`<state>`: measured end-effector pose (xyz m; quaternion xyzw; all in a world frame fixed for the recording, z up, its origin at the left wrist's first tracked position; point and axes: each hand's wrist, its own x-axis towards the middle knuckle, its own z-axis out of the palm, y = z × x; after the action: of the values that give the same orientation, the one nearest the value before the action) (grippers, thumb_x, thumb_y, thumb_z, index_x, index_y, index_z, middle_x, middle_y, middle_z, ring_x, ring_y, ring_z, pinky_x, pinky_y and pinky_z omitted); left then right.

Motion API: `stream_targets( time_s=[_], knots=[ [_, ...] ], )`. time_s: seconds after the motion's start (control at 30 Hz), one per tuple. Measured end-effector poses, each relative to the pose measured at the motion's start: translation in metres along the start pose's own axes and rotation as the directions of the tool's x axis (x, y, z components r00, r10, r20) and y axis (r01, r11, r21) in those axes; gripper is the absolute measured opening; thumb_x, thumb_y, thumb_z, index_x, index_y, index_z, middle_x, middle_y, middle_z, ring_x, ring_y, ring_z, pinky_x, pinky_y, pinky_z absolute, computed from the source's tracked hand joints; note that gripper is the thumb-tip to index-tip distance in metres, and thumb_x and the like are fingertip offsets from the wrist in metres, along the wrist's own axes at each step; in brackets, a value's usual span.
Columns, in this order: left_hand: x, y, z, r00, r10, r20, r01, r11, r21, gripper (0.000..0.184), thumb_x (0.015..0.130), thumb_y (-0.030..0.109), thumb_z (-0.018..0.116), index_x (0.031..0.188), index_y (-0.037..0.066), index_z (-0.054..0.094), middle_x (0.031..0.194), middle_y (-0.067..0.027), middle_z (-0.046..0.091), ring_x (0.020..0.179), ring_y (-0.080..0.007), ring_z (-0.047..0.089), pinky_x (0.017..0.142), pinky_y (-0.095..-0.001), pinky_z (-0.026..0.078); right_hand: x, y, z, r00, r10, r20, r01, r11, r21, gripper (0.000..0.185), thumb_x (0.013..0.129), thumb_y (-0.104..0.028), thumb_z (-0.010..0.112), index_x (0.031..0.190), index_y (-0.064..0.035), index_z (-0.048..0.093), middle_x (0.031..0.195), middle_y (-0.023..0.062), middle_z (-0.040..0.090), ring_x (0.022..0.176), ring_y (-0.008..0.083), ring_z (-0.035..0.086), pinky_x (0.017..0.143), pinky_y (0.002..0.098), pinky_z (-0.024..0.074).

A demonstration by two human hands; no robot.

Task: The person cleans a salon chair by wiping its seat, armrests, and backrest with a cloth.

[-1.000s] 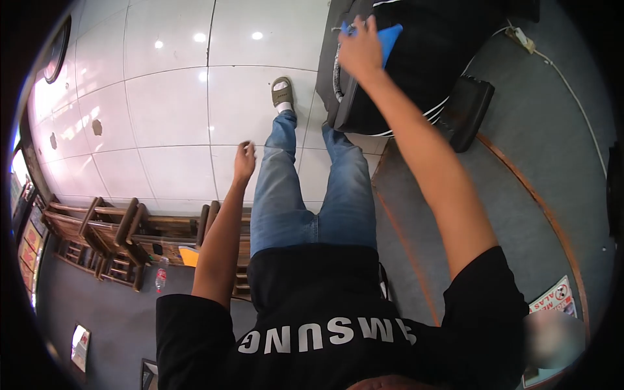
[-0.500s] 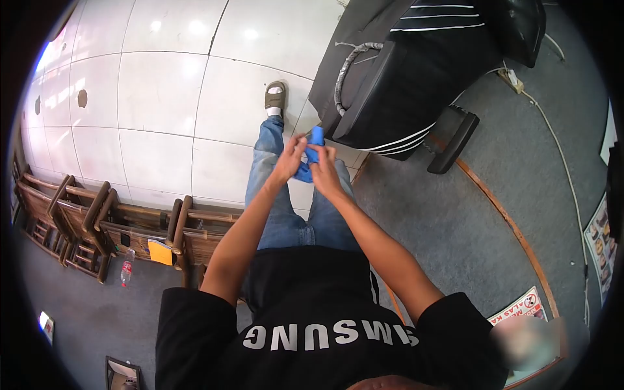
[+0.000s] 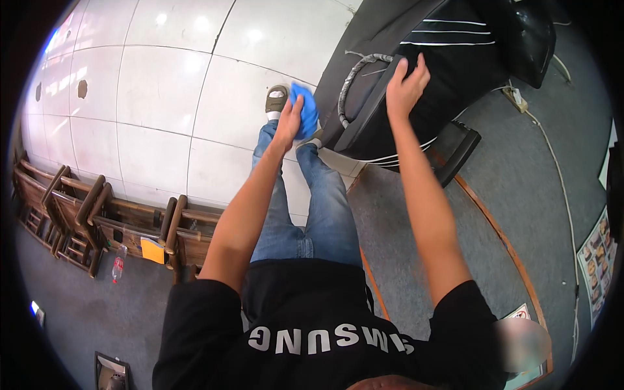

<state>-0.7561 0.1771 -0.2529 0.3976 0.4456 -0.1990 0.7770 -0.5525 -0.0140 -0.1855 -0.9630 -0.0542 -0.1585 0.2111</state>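
Observation:
My left hand (image 3: pixel 289 123) is closed on a blue cloth (image 3: pixel 307 114), which bunches out to the right of the fingers and is a little blurred. It is held above the floor near my feet, to the left of a black padded chair (image 3: pixel 370 97). My right hand (image 3: pixel 406 91) is empty, with thumb and fingers apart, over the chair's armrest (image 3: pixel 370 114). Whether it touches the armrest I cannot tell. A curved, wrapped handle (image 3: pixel 346 84) is fixed at the chair's side, between my two hands. White stripes run across the chair's black cover (image 3: pixel 448 65).
Brown wooden chairs (image 3: pixel 130 218) line the left side, with a yellow item (image 3: pixel 153 250) and a plastic bottle (image 3: pixel 119 263) by them. A footrest (image 3: pixel 458 153) juts from the black chair. A white cable (image 3: pixel 552 143) runs along the grey floor at right.
My hands, which were together at the blue cloth, have parted. The left has carried the cloth forward; the right has let go and moved right, over the chair.

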Motion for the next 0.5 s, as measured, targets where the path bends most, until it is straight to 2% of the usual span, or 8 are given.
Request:
stream_targets(
  time_s=[0.07, 0.13, 0.2, 0.27, 0.33, 0.43, 0.5],
  knots=[
    [0.051, 0.004, 0.018, 1.0, 0.029, 0.0, -0.029, 0.999, -0.037, 0.073, 0.108, 0.052, 0.045, 0.159, 0.001, 0.034, 0.153, -0.0157, 0.049, 0.14, -0.0234, 0.045, 0.117, -0.0336, 0.032, 0.013, 0.011, 0.022, 0.994, -0.008, 0.112, 0.039, 0.961, -0.275, 0.047, 0.102, -0.037, 0.057, 0.137, -0.0041, 0.058, 0.128, 0.0161, 0.062, 0.124, 0.0362, 0.054, 0.101, 0.0482, 0.0463],
    [0.077, 0.032, 0.055, 0.993, 0.121, 0.017, -0.121, 0.993, 0.007, 0.076, 0.109, 0.052, 0.041, 0.162, 0.0, 0.024, 0.162, -0.0207, 0.037, 0.149, -0.0293, 0.036, 0.122, -0.0345, 0.027, 0.008, 0.0, 0.029, 0.984, -0.011, 0.178, 0.069, 0.946, -0.318, 0.043, 0.103, -0.037, 0.056, 0.132, -0.006, 0.062, 0.127, 0.0129, 0.063, 0.125, 0.035, 0.054, 0.099, 0.0485, 0.0485],
    [0.13, 0.025, 0.09, 0.964, 0.261, -0.04, -0.254, 0.958, 0.134, 0.072, 0.109, 0.05, 0.042, 0.158, -0.001, 0.031, 0.154, -0.0264, 0.044, 0.141, -0.0341, 0.045, 0.118, -0.0398, 0.033, 0.01, 0.0, 0.036, 0.983, -0.013, 0.184, 0.072, 0.947, -0.314, 0.039, 0.103, -0.036, 0.055, 0.127, -0.0074, 0.065, 0.126, 0.0101, 0.064, 0.125, 0.0341, 0.054, 0.098, 0.0485, 0.0505],
    [0.142, 0.04, 0.123, 0.952, 0.302, 0.059, -0.307, 0.943, 0.126, 0.065, 0.108, 0.05, 0.045, 0.147, -0.002, 0.043, 0.14, -0.0298, 0.05, 0.13, -0.0393, 0.052, 0.111, -0.0473, 0.039, 0.006, 0.009, 0.037, 0.987, -0.007, 0.162, 0.051, 0.962, -0.268, 0.036, 0.103, -0.036, 0.054, 0.122, -0.0084, 0.069, 0.126, 0.0077, 0.065, 0.124, 0.0335, 0.054, 0.096, 0.0482, 0.0522],
    [0.192, 0.0, 0.156, 0.857, 0.514, 0.032, -0.508, 0.833, 0.22, 0.05, 0.106, 0.04, 0.053, 0.132, -0.002, 0.05, 0.125, -0.0294, 0.053, 0.114, -0.0444, 0.055, 0.099, -0.0553, 0.042, 0.01, 0.006, 0.04, 0.99, -0.015, 0.143, 0.051, 0.967, -0.25, 0.034, 0.103, -0.035, 0.054, 0.115, -0.0084, 0.07, 0.121, 0.0077, 0.066, 0.12, 0.0329, 0.055, 0.096, 0.0475, 0.0524],
    [0.187, -0.027, 0.183, 0.793, 0.57, 0.215, -0.599, 0.668, 0.441, 0.038, 0.102, 0.027, 0.06, 0.126, -0.001, 0.052, 0.123, -0.0289, 0.053, 0.108, -0.0489, 0.052, 0.094, -0.056, 0.042, 0.006, 0.01, 0.038, 0.987, -0.012, 0.158, 0.051, 0.967, -0.25, 0.031, 0.103, -0.033, 0.055, 0.112, -0.0087, 0.071, 0.116, 0.0082, 0.067, 0.117, 0.0333, 0.056, 0.094, 0.0466, 0.0522],
    [0.173, -0.043, 0.183, 0.716, 0.67, 0.197, -0.666, 0.57, 0.482, 0.034, 0.1, 0.021, 0.062, 0.124, 0.0, 0.053, 0.121, -0.0285, 0.052, 0.106, -0.0495, 0.051, 0.092, -0.0559, 0.042, 0.007, 0.013, 0.039, 0.986, -0.034, 0.164, 0.076, 0.963, -0.258, 0.03, 0.102, -0.033, 0.055, 0.111, -0.0089, 0.072, 0.116, 0.0085, 0.067, 0.117, 0.0338, 0.056, 0.092, 0.0466, 0.0523]
  ],
)
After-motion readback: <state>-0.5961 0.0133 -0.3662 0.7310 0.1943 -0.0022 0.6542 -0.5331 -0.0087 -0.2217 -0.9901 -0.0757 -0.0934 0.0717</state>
